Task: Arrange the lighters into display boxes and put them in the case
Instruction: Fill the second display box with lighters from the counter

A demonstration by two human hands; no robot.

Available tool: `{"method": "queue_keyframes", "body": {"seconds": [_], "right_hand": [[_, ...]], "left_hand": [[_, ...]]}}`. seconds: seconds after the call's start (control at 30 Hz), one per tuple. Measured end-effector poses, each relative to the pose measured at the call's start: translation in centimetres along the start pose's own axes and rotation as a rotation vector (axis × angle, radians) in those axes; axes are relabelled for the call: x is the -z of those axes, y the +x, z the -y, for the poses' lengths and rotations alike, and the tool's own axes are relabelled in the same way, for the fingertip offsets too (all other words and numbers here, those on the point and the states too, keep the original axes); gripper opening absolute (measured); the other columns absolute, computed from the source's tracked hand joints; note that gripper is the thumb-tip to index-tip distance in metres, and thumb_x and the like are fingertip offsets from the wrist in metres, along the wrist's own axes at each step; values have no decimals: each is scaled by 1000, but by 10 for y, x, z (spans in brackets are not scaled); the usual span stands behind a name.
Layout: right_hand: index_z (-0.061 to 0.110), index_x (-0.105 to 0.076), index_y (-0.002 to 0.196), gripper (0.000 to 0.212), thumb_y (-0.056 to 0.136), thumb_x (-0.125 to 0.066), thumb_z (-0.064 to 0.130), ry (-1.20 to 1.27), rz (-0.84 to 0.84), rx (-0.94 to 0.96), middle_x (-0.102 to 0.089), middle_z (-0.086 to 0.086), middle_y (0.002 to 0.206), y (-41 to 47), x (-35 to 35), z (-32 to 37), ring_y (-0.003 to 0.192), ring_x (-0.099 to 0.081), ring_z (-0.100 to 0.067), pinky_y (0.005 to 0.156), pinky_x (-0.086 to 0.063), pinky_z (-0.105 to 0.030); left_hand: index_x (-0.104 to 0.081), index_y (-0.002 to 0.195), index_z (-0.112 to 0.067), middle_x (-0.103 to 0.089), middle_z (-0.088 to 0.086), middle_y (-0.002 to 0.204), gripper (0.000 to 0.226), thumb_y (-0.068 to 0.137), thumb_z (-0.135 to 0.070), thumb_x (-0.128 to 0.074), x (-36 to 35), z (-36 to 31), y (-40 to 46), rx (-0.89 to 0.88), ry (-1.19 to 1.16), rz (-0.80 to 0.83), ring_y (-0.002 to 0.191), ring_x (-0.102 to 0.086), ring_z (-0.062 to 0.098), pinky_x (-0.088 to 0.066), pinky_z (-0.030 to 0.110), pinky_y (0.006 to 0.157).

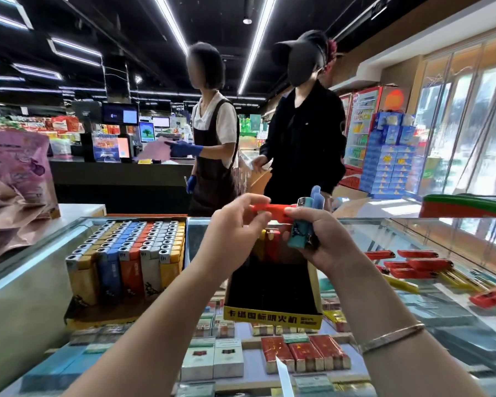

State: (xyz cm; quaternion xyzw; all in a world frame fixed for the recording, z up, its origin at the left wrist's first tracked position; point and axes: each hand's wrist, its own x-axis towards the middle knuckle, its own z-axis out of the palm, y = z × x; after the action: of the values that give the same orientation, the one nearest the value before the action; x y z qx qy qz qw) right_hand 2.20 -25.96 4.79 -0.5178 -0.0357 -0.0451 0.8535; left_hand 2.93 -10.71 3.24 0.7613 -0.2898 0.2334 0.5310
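Note:
My left hand (pixel 235 224) pinches one end of a red lighter (pixel 272 210) held level above the glass counter. My right hand (pixel 321 239) grips a bunch of lighters (pixel 304 227), teal and blue ones showing, and its thumb touches the red lighter's other end. Below my hands stands a black display box (pixel 272 313) with a yellow front strip, mostly empty, with a few yellow and red lighters (pixel 269 242) at its back. To the left, a full display box (pixel 121 259) holds rows of yellow, blue, orange and white lighters.
Loose red and yellow lighters (pixel 413 265) lie on the glass counter (pixel 355 227) at the right. Cigarette packs (pixel 304 356) fill the case beneath the glass. A purple bag (pixel 15 173) sits at the left. Two people (pixel 304 144) stand behind the counter.

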Motion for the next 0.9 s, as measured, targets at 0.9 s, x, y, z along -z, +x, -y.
{"method": "queue_keyframes", "body": {"seconds": [0.9], "right_hand": [[29,-45,90,33,77,-60,3,-1044,-191,117,-50,9,81,29,37,-16,72,-51,-10,65,-44,-29]], "left_hand": [[-66,116,-16,-61,-6,102,27,90,-15,-58,-14,19,-7,-137,493,59,92,-58,14,-45,24,83]]}}
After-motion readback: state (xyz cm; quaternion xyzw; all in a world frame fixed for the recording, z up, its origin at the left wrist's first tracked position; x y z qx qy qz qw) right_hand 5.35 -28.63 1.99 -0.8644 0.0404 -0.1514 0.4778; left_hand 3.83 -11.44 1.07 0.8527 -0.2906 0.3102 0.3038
